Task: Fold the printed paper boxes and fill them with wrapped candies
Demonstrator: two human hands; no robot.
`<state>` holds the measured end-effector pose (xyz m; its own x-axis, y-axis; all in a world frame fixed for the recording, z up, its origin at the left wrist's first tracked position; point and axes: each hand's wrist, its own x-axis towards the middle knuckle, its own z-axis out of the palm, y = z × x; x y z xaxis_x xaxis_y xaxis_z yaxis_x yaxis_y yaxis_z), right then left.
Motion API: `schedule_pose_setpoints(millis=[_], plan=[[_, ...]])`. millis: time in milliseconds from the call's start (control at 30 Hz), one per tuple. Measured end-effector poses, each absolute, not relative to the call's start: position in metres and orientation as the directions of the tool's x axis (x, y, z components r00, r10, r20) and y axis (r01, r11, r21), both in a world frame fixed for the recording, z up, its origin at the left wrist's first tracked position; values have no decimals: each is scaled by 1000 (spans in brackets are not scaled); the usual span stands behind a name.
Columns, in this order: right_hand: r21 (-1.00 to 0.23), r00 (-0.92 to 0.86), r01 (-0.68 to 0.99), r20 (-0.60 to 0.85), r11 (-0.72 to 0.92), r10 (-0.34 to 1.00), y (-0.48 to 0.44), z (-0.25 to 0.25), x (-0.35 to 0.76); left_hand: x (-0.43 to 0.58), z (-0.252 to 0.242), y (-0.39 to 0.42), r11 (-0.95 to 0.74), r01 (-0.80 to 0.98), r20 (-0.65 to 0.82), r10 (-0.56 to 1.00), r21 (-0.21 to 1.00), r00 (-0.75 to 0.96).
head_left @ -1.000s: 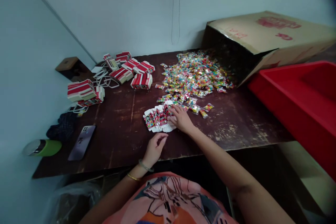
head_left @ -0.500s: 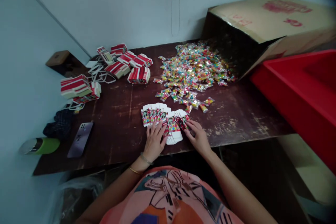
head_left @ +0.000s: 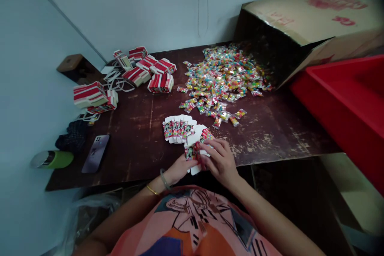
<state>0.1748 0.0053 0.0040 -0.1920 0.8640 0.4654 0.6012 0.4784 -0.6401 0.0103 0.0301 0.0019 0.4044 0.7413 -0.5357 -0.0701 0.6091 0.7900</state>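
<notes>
Here both hands meet at the near edge of the table (head_left: 144, 144); the left hand (head_left: 177, 171) and right hand (head_left: 220, 162) are closed together around a small bunch of printed cards (head_left: 196, 150), lifted just off the wood; a fanned row of cards (head_left: 178, 129) lies just beyond; the pile of wrapped sweets (head_left: 223, 78) spreads farther back, before the tipped cardboard box (head_left: 303, 24).

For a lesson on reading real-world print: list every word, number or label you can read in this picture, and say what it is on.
Nothing can be read.
Cardboard box: red print, upside down and too blurred.
Small printed cartons on the table, and the ones in both hands: colourful pictures, lettering too small.
Red-and-white stacks: no legible text.
Sweet wrappers: too small.
</notes>
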Motion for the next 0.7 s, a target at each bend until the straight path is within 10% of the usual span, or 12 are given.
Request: schedule_pose_setpoints(millis=[400, 700], plan=[[-955, -558, 269, -48, 126, 829, 17, 9, 189, 1, 5, 20, 651, 252, -575, 345, 716, 742], [-980, -375, 200, -80, -3, 924, -2, 8, 194, 14, -19, 10, 348, 241, -423, 718, 906, 553]])
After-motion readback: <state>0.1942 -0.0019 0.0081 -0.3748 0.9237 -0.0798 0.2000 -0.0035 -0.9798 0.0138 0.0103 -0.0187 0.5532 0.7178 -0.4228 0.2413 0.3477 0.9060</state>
